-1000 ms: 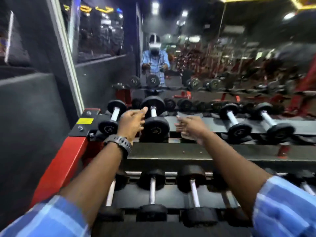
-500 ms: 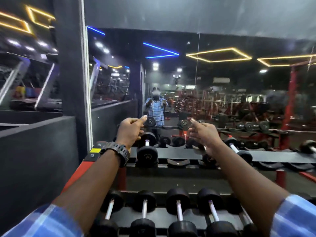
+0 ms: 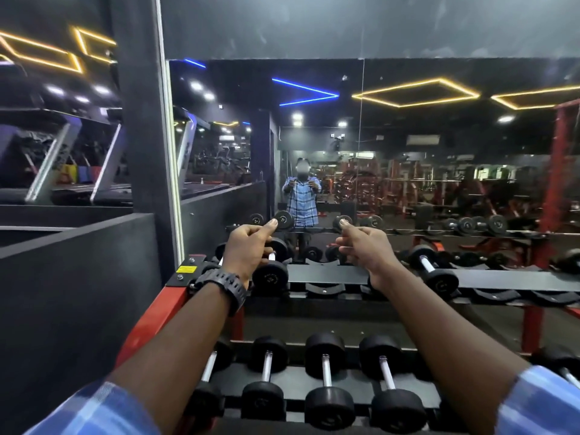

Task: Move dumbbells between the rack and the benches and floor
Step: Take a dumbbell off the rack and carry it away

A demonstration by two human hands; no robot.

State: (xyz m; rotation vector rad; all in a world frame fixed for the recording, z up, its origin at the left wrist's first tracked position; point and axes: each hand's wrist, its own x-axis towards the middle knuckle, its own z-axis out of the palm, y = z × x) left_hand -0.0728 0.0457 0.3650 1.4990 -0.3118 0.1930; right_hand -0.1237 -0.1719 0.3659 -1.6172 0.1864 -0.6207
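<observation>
A two-tier dumbbell rack (image 3: 326, 274) with a red frame stands before a wall mirror. My left hand (image 3: 248, 251), with a black watch on its wrist, hovers above a black dumbbell (image 3: 270, 276) on the upper tier, fingers loosely curled and holding nothing. My right hand (image 3: 365, 251) is stretched out beside it over bare cradles, also curled around nothing. Another dumbbell (image 3: 434, 273) lies on the upper tier to the right. Several dumbbells (image 3: 326, 387) line the lower tier under my forearms.
A dark partition wall (image 3: 72, 293) closes off the left side. The mirror (image 3: 408, 171) reflects a person in a blue checked shirt, red gym machines and more dumbbells. A red upright post (image 3: 557, 171) stands at the far right.
The view has tilted up from the rack toward the mirror. Both hands have lifted off the upper tier and now hover above it, still holding nothing.
</observation>
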